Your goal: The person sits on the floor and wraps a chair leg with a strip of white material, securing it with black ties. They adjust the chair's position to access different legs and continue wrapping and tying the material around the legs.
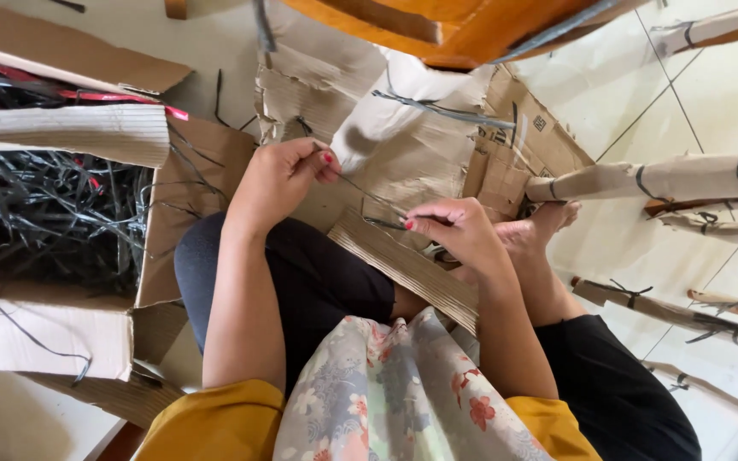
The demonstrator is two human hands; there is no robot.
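My left hand (279,175) and right hand (459,229) each pinch an end of a thin dark strap (369,198). Its long axis runs 10 to 4 o'clock between the grips, over a corrugated strip (403,265) on my lap. A brown carton (53,132) of loose straps sits at 9 o'clock; no label legible.

Pretty cramped here. To the left, the big open cardboard box stuffed with tangled black plastic straps (44,213) walls off that side. Straight ahead, the orange wooden furniture piece (463,26) hangs over the flattened torn cardboard sheets (403,145), so headroom is low. On the right, the cardboard-wrapped wooden legs tied with black straps (668,179) lie across the pale tiled floor (634,111), with bare tile strips between them.
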